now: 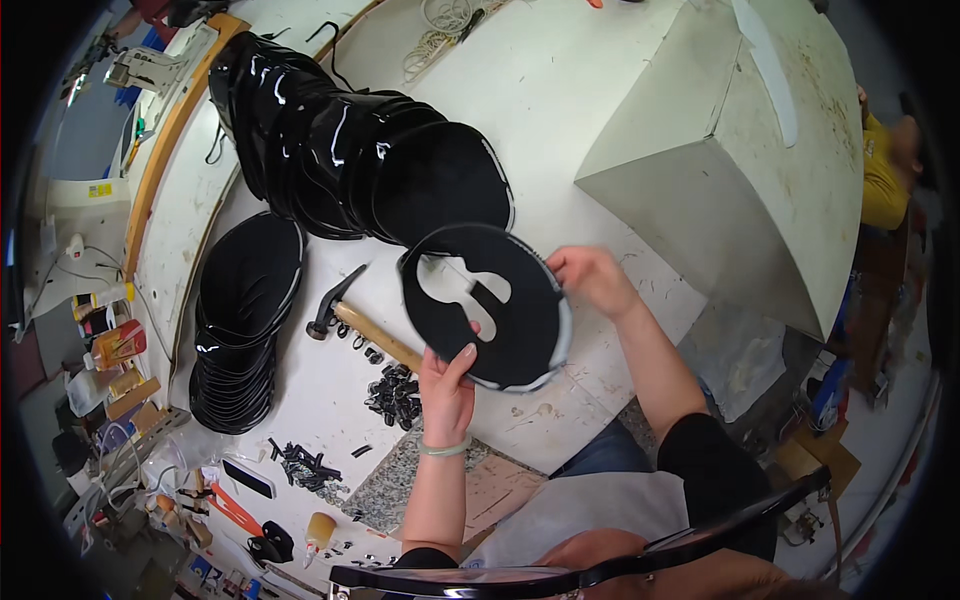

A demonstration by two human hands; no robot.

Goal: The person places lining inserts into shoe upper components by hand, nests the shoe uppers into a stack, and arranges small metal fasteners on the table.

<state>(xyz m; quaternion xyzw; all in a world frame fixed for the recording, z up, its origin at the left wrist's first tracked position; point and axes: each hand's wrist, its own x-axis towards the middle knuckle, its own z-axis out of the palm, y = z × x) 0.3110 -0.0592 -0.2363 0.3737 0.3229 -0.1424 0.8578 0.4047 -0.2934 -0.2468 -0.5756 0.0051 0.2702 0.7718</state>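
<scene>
My left hand (450, 390) grips the lower edge of a black oval panel (450, 262), its thumb lying over the near face. The panel is tilted up above the table, with a pale rim along its right and lower edge. Curved white shapes show in its middle; whether they are cut-outs or pieces lying on it, I cannot tell. My right hand (592, 278), slightly blurred, has its fingers closed at the panel's upper right edge. Behind the panel lies a hammer (375, 335) with a wooden handle, partly hidden by the panel and my left hand.
A long row of glossy black pieces (345, 150) leans across the far table. Another black stack (240, 330) stands left. Small black parts (393, 395) lie near a granite slab (385, 485). A large pale box-like block (690, 150) rises at right; beyond it is a person in yellow (882, 175).
</scene>
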